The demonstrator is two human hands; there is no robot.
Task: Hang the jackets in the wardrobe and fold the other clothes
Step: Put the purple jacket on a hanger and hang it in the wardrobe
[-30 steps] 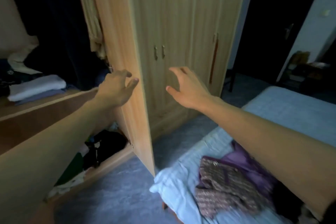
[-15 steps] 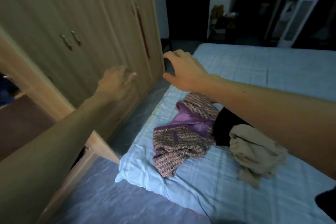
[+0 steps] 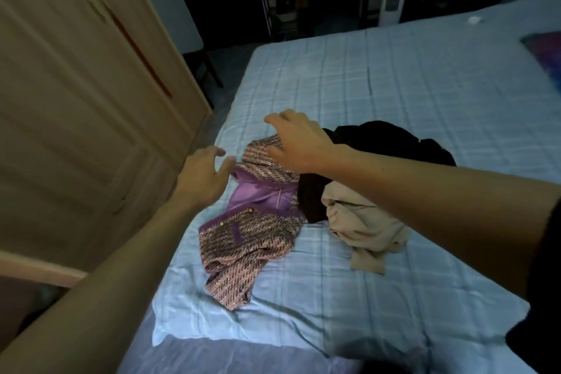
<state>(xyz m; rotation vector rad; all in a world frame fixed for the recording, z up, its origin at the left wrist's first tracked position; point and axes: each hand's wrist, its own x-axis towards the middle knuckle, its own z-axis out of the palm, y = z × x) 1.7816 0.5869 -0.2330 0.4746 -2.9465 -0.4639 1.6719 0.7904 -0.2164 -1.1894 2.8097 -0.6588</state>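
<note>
Tweed jacket [image 3: 252,240], pink-purple weave with lilac lining, lies crumpled on pale-blue checked bedsheet [image 3: 394,85]; left hand [image 3: 206,174] hovers at its ten o'clock, right hand [image 3: 299,146] at twelve, both loosely spread, grasping nothing.

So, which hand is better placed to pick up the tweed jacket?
Right, probably. The right hand hangs open over the top of the tweed jacket, while the left hand is off to its side.

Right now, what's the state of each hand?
Left hand: open, holding nothing.
Right hand: open, over the jacket, holding nothing.
</note>
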